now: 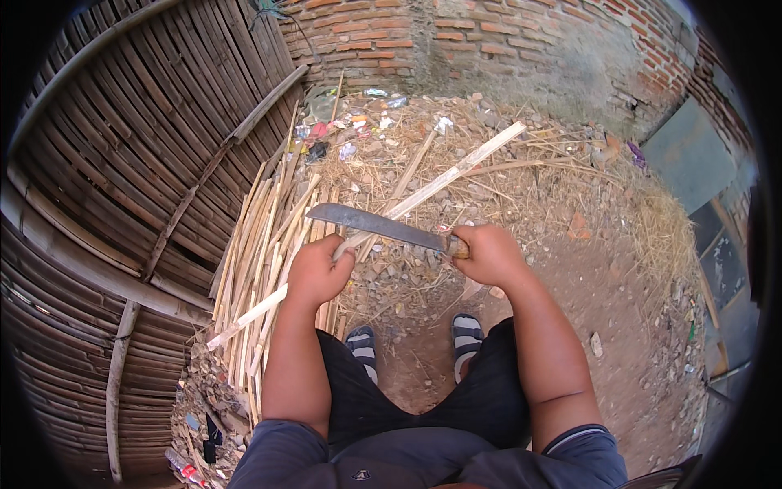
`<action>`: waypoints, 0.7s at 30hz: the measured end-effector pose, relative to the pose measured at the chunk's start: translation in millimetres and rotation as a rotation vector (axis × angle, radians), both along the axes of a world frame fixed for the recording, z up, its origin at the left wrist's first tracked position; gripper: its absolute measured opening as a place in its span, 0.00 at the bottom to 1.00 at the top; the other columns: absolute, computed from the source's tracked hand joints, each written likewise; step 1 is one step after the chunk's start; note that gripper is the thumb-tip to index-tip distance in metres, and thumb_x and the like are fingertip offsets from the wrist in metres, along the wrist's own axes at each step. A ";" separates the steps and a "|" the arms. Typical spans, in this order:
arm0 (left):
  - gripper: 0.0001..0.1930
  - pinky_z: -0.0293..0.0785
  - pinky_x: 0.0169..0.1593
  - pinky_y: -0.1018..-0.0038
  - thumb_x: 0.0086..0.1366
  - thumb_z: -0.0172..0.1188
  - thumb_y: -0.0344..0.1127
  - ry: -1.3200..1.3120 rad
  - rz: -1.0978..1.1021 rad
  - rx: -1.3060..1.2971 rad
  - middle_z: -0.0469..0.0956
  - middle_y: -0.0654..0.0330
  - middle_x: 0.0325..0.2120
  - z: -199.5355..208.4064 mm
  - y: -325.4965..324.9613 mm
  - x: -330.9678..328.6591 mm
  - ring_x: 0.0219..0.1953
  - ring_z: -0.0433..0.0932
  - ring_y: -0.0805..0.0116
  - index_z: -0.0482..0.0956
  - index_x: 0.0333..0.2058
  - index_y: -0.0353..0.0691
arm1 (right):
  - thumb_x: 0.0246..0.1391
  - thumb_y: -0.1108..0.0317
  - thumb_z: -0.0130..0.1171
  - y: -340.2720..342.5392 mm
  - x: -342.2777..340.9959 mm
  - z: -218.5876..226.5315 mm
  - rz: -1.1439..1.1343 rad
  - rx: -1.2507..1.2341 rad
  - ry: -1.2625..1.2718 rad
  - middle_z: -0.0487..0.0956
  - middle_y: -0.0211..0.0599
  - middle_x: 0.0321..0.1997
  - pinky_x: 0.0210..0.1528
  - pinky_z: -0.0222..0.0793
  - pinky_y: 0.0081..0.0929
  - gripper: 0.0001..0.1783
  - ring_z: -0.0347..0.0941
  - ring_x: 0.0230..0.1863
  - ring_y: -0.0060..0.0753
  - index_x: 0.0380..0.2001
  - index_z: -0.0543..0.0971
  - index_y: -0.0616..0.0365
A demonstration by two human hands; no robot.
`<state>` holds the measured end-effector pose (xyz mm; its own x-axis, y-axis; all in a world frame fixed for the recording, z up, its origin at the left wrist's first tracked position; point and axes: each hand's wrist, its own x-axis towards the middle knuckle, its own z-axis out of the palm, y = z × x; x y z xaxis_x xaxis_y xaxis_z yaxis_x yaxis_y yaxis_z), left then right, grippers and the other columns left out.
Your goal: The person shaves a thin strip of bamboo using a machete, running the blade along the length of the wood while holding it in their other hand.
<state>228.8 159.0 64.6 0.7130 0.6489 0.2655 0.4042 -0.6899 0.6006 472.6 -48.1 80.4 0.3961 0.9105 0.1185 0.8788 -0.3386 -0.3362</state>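
Observation:
My right hand [491, 257] is closed round the wooden handle of a machete [379, 224]. Its dark, broad blade points left, lying across or just above a pale split bamboo strip [456, 172]; I cannot tell whether they touch. My left hand [322, 270] grips that strip below the blade. The strip slants from the lower left, under my left hand, up to the far right. Beside and beneath my left hand lies a pile of similar bamboo strips [254, 253].
A slatted bamboo wall [155, 114] rises on the left. At the back stands a brick wall [489, 37], with litter [358, 126] before it. Dry straw [643, 244] and stones cover the ground. Grey sheets [688, 159] lean at right. My sandalled feet [467, 338] stand apart below.

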 end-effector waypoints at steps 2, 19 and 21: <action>0.18 0.75 0.36 0.52 0.65 0.59 0.47 -0.001 0.006 0.000 0.81 0.41 0.25 -0.6 0.3 -1.4 0.31 0.81 0.39 0.82 0.33 0.35 | 0.47 0.60 0.68 -2.6 18.1 -3.4 -0.057 0.049 0.103 0.85 0.50 0.35 0.42 0.78 0.49 0.16 0.83 0.40 0.57 0.40 0.83 0.53; 0.19 0.76 0.37 0.51 0.64 0.59 0.47 0.057 0.025 -0.049 0.81 0.40 0.26 -0.8 -1.8 0.8 0.32 0.81 0.38 0.82 0.33 0.34 | 0.47 0.59 0.67 4.5 0.0 -7.4 -0.022 -0.026 0.038 0.85 0.49 0.36 0.44 0.78 0.50 0.16 0.82 0.42 0.57 0.40 0.83 0.51; 0.19 0.75 0.37 0.51 0.64 0.58 0.47 0.051 0.014 -0.049 0.81 0.40 0.26 0.8 -0.7 -0.7 0.31 0.81 0.38 0.82 0.34 0.34 | 0.48 0.59 0.68 5.7 4.0 -7.4 -0.025 -0.009 0.065 0.85 0.50 0.36 0.44 0.78 0.50 0.16 0.82 0.41 0.58 0.40 0.83 0.52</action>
<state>228.1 158.3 65.4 0.7156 0.6703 0.1967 0.4445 -0.6541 0.6120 476.6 -42.5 73.0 0.4252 0.9012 0.0836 0.8466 -0.3633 -0.3890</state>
